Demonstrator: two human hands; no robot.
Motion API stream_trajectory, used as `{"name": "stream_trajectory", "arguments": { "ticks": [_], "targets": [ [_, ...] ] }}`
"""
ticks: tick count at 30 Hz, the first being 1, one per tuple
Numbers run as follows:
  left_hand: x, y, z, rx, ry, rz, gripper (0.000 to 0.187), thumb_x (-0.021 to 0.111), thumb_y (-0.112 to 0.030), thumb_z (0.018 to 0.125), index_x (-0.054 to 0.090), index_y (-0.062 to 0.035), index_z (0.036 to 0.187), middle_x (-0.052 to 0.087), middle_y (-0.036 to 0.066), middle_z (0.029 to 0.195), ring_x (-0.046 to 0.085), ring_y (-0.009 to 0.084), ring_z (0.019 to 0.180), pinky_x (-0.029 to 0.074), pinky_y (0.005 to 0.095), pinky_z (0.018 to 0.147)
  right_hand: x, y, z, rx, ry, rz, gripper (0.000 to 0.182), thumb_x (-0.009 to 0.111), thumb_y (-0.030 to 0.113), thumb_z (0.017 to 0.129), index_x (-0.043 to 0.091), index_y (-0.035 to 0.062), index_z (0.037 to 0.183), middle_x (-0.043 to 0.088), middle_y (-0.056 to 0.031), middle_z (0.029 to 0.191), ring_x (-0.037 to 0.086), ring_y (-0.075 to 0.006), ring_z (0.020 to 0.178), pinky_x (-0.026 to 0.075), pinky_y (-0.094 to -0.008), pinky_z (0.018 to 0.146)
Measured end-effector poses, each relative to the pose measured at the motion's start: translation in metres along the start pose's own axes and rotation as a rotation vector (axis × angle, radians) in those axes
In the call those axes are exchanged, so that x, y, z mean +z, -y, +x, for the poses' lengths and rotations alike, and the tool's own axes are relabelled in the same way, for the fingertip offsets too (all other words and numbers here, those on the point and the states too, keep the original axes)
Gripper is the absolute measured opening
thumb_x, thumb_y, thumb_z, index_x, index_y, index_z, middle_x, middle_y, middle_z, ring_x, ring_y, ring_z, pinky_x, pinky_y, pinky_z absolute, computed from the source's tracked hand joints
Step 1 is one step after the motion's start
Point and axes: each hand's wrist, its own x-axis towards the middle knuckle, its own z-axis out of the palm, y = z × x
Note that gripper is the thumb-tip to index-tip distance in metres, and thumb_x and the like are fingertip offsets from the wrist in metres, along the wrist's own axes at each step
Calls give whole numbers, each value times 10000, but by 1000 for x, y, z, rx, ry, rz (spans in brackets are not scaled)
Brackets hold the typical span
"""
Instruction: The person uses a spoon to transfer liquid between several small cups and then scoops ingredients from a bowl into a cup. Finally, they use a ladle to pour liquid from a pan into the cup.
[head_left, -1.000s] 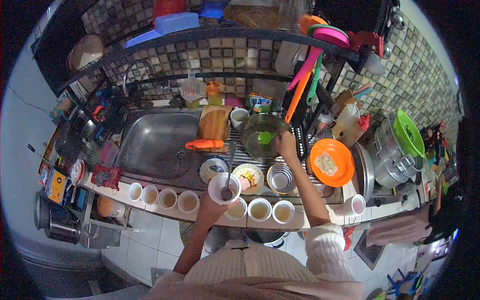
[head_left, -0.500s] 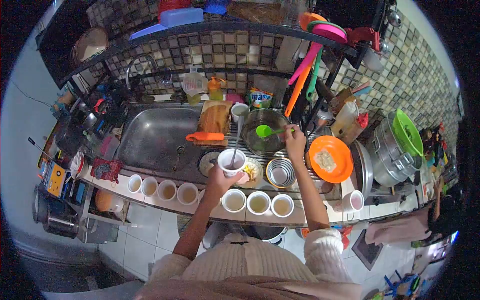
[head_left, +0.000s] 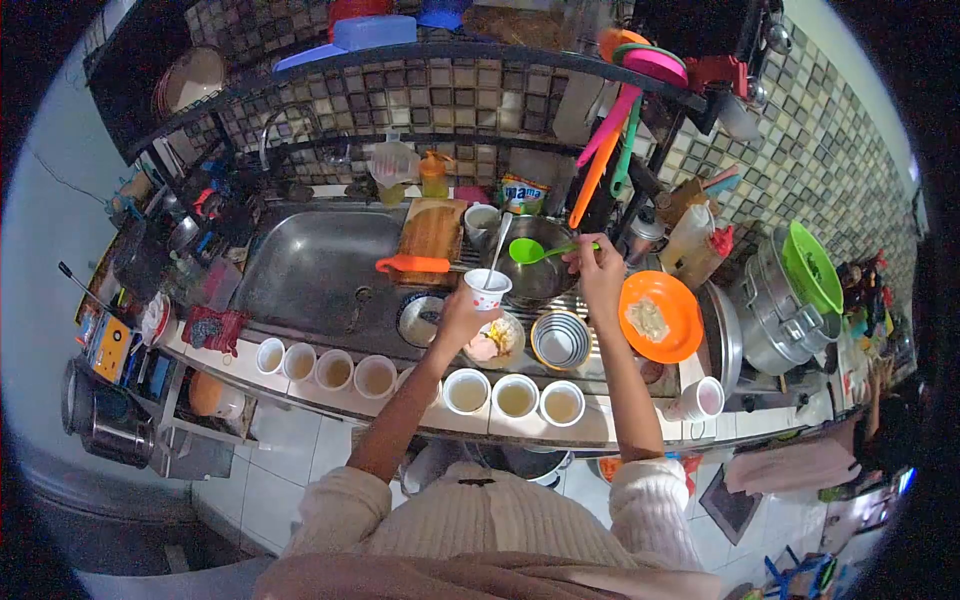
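My left hand [head_left: 464,314] is wrapped round a white paper cup [head_left: 488,290], with a metal spoon [head_left: 499,248] standing in it. A green ladle [head_left: 526,250] hangs by its handle from my right hand [head_left: 597,262], its bowl over a steel pot [head_left: 548,278]. Below the cup is a plate [head_left: 510,358] of pink and yellow food. A striped bowl [head_left: 561,340] sits right of that plate. Along the counter's front edge stand several white cups of pale liquid, among them one cup [head_left: 466,391] below my left hand.
A steel sink [head_left: 310,262] lies to the left, beside a wooden board [head_left: 431,230] and an orange-handled utensil [head_left: 414,264]. On the right are an orange plate [head_left: 661,316], a stack of cups [head_left: 697,400] and a large metal pot [head_left: 775,310]. A shelf [head_left: 450,50] runs above.
My left hand has moved the cup up and right, towards the pot, tilting it. The ladle has risen out of the pot's middle towards the cup, and my right hand has lifted slightly.
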Motion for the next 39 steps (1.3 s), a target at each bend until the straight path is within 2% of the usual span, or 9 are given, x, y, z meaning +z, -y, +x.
{"name": "stream_trajectory", "arguments": {
  "ticks": [10, 13, 17, 21, 24, 26, 30, 35, 39],
  "targets": [
    [9, -19, 12, 32, -27, -75, 636, 775, -206, 549, 463, -22, 1072, 616, 139, 926, 608, 260, 851, 474, 362, 737, -1, 47, -30, -114, 101, -61, 102, 498, 100, 848, 545, 11, 866, 616, -126, 645, 595, -153, 513, 454, -277, 462],
    [11, -19, 15, 66, -65, -91, 637, 774, -202, 555, 459, -21, 1078, 613, 143, 943, 604, 267, 869, 470, 360, 747, -1, 42, -39, -495, 238, -242, 79, 554, 53, 795, 542, 33, 870, 581, -133, 699, 584, -267, 613, 458, -339, 564],
    [7, -16, 16, 83, -67, -104, 635, 776, -198, 559, 456, -17, 1077, 604, 149, 972, 597, 272, 890, 465, 362, 760, -8, 34, -41, -833, 418, -465, 182, 585, 71, 764, 546, 28, 937, 563, -110, 680, 556, -263, 641, 425, -362, 632],
    [4, -9, 16, 104, -86, -124, 640, 780, -191, 557, 454, -13, 1078, 594, 158, 991, 591, 276, 904, 460, 365, 767, -11, 29, -47, -858, 392, -489, 196, 566, 36, 760, 554, 24, 955, 559, -114, 677, 542, -277, 649, 422, -365, 599],
    [-2, -7, 17, 123, -83, -123, 644, 781, -187, 552, 453, -9, 1077, 593, 161, 986, 589, 279, 904, 458, 367, 769, -5, 19, -49, -786, 54, -402, 137, 529, 42, 808, 563, 18, 938, 582, -103, 678, 549, -217, 595, 423, -314, 537],
    [-6, -4, 17, 134, -68, -118, 646, 782, -187, 549, 453, -7, 1076, 594, 162, 981, 588, 281, 903, 458, 368, 771, 0, 12, -45, -222, -166, 35, 119, 492, 80, 859, 569, 13, 921, 615, -90, 689, 535, -129, 537, 409, -255, 476],
    [-9, 10, 19, 124, -106, -94, 664, 787, -206, 539, 449, 13, 1066, 594, 172, 967, 588, 286, 896, 457, 370, 772, -3, -20, -35, -48, -121, -47, 167, 460, 172, 901, 530, 23, 927, 626, -64, 696, 539, -74, 554, 415, -232, 483],
    [-6, 18, 21, 133, -130, -82, 632, 781, -196, 551, 463, 12, 1055, 598, 163, 955, 592, 276, 878, 457, 367, 762, 8, -74, -28, -419, 66, -622, 143, 492, 22, 780, 493, 5, 922, 548, -180, 670, 543, -351, 639, 411, -449, 560],
    [-15, 1, 15, 164, -73, -130, 591, 777, -188, 558, 490, -1, 1040, 601, 151, 949, 595, 261, 876, 458, 358, 755, 12, -96, -28, -337, 189, -633, 125, 499, 27, 795, 506, -1, 917, 550, -222, 655, 551, -383, 608, 433, -433, 537]
  ]
}}
